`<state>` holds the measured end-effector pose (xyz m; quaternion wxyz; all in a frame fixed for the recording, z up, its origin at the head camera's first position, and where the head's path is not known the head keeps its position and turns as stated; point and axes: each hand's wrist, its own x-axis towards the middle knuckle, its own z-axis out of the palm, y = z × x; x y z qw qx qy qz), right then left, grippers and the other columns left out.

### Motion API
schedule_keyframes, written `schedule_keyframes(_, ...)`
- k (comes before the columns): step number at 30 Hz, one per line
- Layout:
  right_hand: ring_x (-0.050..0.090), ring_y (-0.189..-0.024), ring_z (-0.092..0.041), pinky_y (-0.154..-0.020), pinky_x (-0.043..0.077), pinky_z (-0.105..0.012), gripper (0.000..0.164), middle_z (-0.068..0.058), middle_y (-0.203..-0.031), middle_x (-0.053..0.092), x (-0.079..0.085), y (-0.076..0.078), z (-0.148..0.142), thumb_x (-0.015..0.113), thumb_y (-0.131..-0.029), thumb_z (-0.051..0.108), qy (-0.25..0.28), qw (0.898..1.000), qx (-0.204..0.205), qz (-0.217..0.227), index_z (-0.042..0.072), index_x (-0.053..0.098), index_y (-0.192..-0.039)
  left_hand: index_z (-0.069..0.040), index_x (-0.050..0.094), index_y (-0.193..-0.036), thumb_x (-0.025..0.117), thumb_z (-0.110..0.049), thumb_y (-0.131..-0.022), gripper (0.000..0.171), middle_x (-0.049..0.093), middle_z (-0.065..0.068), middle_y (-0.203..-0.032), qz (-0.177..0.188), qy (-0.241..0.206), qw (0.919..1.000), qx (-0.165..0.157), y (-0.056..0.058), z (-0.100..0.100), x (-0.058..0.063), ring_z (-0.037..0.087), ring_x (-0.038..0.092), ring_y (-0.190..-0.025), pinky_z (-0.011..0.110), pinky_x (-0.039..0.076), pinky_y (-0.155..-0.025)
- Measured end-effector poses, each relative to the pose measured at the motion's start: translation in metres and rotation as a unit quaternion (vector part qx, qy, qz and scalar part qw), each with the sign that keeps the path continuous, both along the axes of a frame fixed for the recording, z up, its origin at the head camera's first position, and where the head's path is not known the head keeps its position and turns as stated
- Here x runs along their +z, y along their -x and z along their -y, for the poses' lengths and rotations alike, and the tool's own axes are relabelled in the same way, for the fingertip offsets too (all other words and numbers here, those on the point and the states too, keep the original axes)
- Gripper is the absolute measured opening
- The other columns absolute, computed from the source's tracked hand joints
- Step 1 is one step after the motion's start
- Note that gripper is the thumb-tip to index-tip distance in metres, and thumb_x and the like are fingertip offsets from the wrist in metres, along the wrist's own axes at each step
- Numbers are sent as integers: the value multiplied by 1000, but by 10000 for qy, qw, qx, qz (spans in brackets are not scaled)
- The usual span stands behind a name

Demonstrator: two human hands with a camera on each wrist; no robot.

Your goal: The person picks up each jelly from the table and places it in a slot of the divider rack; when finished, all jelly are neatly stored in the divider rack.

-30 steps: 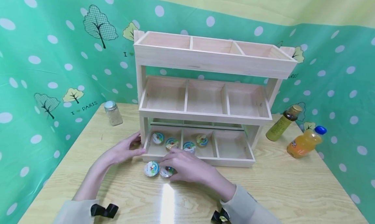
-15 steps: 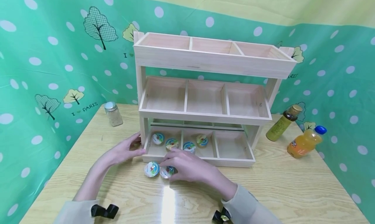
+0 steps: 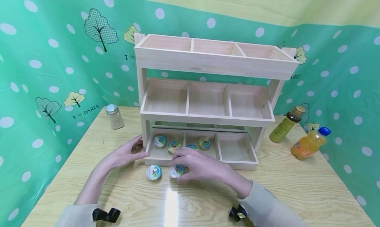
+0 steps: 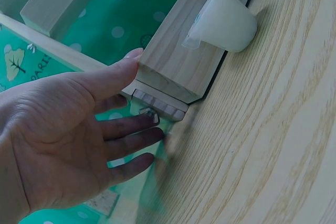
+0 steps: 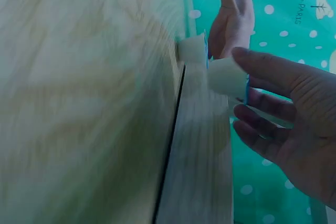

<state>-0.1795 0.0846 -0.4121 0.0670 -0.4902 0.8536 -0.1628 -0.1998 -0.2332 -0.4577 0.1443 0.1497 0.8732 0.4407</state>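
Observation:
My right hand (image 3: 203, 164) pinches a small jelly cup (image 3: 176, 171) with a printed foil lid, between thumb and fingertips. In the right wrist view that cup (image 5: 226, 81) is lifted off the tabletop, in front of the wooden rack's lowest front board (image 5: 202, 140). Another jelly cup (image 3: 153, 172) sits on the table before the rack's left corner. My left hand (image 3: 126, 152) is at that corner, its thumb against the wood and its other fingers extended beside it (image 4: 128, 142). Two jelly cups (image 3: 160, 141) lie in the bottom-left compartment and two (image 3: 205, 142) in the bottom-middle one, one partly hidden.
The three-tier wooden rack (image 3: 207, 119) has three compartments per tier. A glass jar (image 3: 114, 116) with a metal lid stands at the back left. To the right are a dark-necked green bottle (image 3: 285, 126) and an orange drink bottle (image 3: 310, 144). Polka-dot cloth (image 3: 44, 131) surrounds the table.
My right hand has moved to the right with the jelly cup, away from the other cup on the table. My left hand has stayed at the rack's corner.

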Motion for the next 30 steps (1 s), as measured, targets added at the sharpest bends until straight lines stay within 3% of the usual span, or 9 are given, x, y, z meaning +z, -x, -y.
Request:
schedule_keyframes(10,67,-111,-12,-94,61,-28,44,2,-126,68,15,16,-42,86,-83,21,591,9959,-292,624,15,74,-125,2,14,-163,68,-30,-100,89,37,37,-158,-2,18,10000,36,-1,2,-1,56,37,-146,71,33,-119)
schedule_keyframes(17,66,-108,-9,-90,61,-23,45,6,-124,65,15,27,-74,82,-84,16,748,9841,-886,1342,14,73,-128,2,13,-163,68,-30,-100,90,36,37,-158,56,29,10000,46,-2,2,0,56,37,-146,70,33,-119)
schedule_keyframes(22,67,-114,-15,-91,62,-26,47,1,-128,65,11,34,-97,82,-84,12,804,9821,-1134,1274,13,72,-130,3,14,-163,67,-30,-100,89,37,37,-157,31,19,10000,22,-1,1,0,56,37,-145,69,34,-119)
schedule_keyframes(30,71,-106,-20,-89,64,-30,48,-13,-134,65,7,46,-130,82,-84,10,985,9712,-1738,1295,8,71,-131,2,14,-163,68,-29,-100,89,37,36,-158,5,-3,10000,3,0,1,-1,56,37,-146,69,33,-119)
